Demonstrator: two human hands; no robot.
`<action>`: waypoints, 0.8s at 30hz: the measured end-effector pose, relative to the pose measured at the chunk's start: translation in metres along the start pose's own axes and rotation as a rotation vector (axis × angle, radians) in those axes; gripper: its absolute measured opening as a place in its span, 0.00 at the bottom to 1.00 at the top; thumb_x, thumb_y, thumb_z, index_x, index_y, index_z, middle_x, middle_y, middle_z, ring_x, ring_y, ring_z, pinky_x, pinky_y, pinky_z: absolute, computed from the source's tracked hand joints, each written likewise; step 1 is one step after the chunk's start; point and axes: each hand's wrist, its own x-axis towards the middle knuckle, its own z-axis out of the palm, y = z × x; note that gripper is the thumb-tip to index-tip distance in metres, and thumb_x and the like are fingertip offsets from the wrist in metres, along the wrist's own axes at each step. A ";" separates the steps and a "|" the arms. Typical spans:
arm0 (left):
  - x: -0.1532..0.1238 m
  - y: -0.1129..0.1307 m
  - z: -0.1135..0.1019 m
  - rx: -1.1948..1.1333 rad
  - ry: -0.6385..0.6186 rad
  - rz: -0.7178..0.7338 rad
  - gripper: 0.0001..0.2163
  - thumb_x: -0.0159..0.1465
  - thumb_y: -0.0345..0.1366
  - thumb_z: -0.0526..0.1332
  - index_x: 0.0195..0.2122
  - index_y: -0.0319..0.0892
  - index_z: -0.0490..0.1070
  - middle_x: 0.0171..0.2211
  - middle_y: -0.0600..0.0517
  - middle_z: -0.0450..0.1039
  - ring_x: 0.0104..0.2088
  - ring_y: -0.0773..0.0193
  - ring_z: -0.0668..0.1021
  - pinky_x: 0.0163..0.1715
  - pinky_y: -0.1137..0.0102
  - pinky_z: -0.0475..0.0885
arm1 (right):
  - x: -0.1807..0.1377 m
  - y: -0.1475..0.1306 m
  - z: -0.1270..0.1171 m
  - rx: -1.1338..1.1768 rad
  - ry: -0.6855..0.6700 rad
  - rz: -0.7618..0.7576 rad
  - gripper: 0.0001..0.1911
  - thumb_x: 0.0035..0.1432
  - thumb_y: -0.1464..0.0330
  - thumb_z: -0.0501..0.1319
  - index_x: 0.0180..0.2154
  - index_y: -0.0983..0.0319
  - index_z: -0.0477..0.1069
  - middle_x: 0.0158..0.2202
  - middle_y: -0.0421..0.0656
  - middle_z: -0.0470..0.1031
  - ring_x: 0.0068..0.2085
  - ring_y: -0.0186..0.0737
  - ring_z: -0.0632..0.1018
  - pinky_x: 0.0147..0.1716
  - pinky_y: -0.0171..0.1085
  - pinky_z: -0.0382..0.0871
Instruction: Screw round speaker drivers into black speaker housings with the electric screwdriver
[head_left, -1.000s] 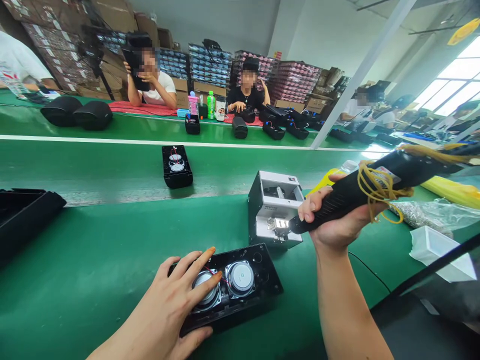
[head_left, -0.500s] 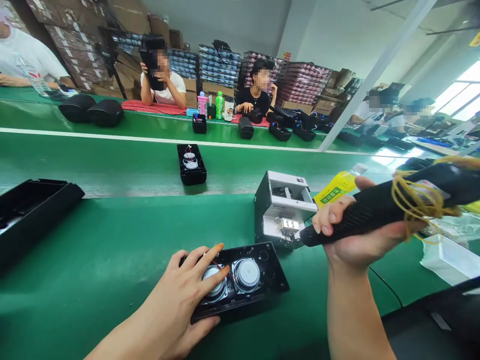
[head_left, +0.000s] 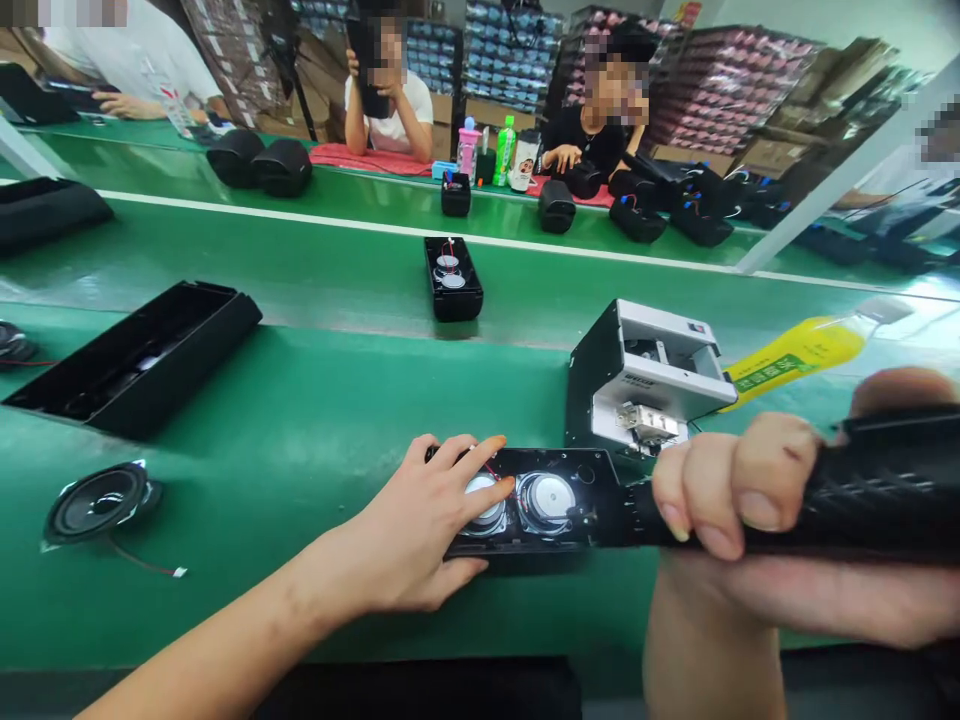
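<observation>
green table (head_left: 315, 420), black speaker panel (head_left: 592, 480) with silver cones, yellow bottle (head_left: 795, 355), black screwdriver (head_left: 877, 490).

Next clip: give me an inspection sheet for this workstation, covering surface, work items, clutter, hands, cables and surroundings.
Surface: green bench, with a green conveyor belt behind it.
Work items: black speaker panel with two round drivers; black electric screwdriver lying level, its tip at the panel's right end.
Clutter: grey screw feeder box; yellow bottle lying down; loose speaker driver; long black housing.
Hands: left hand pressing on the left driver; right hand gripping the screwdriver.
Cables: red wire across the panel's drivers; thin wire with plug from the loose driver.
Surroundings: another speaker unit on the belt; seated people opposite; stacked cartons behind.
</observation>
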 end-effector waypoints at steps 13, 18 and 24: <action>0.000 0.001 -0.002 0.003 -0.008 0.014 0.33 0.64 0.45 0.67 0.70 0.49 0.63 0.77 0.41 0.51 0.68 0.38 0.65 0.61 0.40 0.61 | -0.029 0.050 0.004 0.093 -0.082 0.083 0.34 0.62 0.36 0.60 0.56 0.52 0.77 0.23 0.34 0.71 0.13 0.32 0.65 0.11 0.33 0.62; 0.001 0.001 -0.002 0.006 -0.011 0.015 0.34 0.64 0.44 0.67 0.71 0.50 0.63 0.77 0.41 0.50 0.68 0.38 0.65 0.62 0.40 0.61 | -0.033 0.057 0.005 0.066 -0.068 0.116 0.34 0.61 0.35 0.61 0.55 0.51 0.76 0.22 0.32 0.70 0.13 0.32 0.65 0.13 0.33 0.64; 0.002 0.001 -0.002 0.004 0.002 0.017 0.34 0.63 0.45 0.68 0.70 0.50 0.63 0.77 0.41 0.51 0.67 0.38 0.66 0.61 0.40 0.62 | -0.034 0.060 0.006 0.057 -0.070 0.139 0.35 0.61 0.34 0.59 0.55 0.50 0.77 0.22 0.32 0.70 0.14 0.31 0.65 0.12 0.31 0.66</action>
